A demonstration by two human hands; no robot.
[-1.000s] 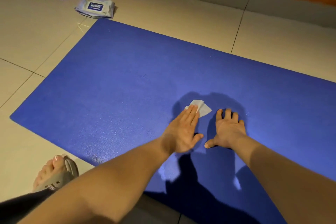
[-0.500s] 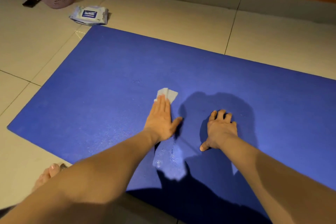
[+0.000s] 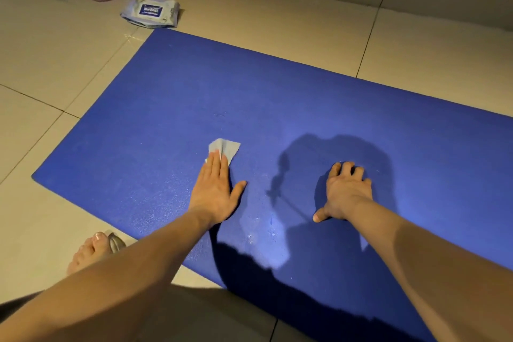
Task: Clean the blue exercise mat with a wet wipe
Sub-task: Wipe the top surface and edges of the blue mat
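One wipe (image 3: 227, 148) under left hand (image 3: 215, 193) (on mat (image 3: 166, 86))

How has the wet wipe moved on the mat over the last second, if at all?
Yes. The left hand has slid the wet wipe leftward, towards the blue mat's short left edge and away from the planted right hand.

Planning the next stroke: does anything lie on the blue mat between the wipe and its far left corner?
Nothing visible. Bare blue foam exercise mat runs from the pale folded wet wipe under the left hand to that corner; the plastic wipe packet lies beyond it.
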